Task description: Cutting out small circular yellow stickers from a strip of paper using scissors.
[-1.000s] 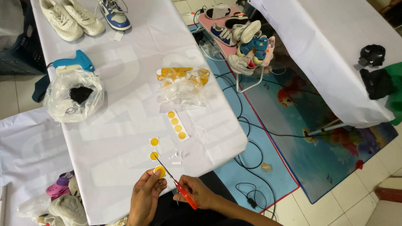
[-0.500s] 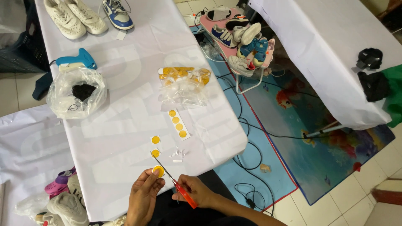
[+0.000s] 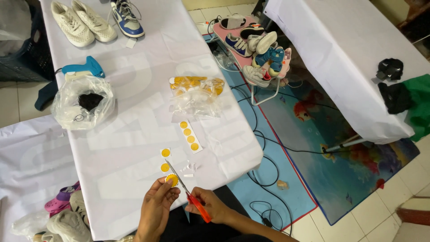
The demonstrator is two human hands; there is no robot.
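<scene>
Two hands at table edge, six o'clock: left hand [image 3: 156, 201] pinches yellow disc [image 3: 172, 180], right hand [image 3: 210, 207] grips red scissors [image 3: 188, 197]; best trimmed by turning disc, blades steady.

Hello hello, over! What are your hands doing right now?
Left hand pinching a yellow sticker. Right hand working red-handled scissors, blades at the sticker's edge. Two cut stickers lie just ahead on the white table, nothing blocking.
</scene>
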